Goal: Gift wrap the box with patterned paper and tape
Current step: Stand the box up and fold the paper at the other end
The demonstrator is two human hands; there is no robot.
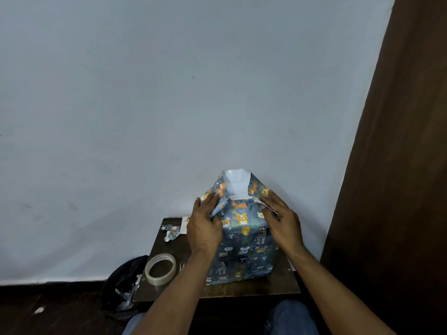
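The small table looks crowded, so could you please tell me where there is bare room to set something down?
Bare wood on the table shows along the front edge, before the wrapped box, and between the tape roll and the paper scraps. The middle is crowded by the box and both hands.

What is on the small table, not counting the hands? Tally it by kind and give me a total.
Wrapped box: 1
Tape roll: 1
Patterned paper scrap: 1
Scissors, only the tips showing: 1
Total: 4
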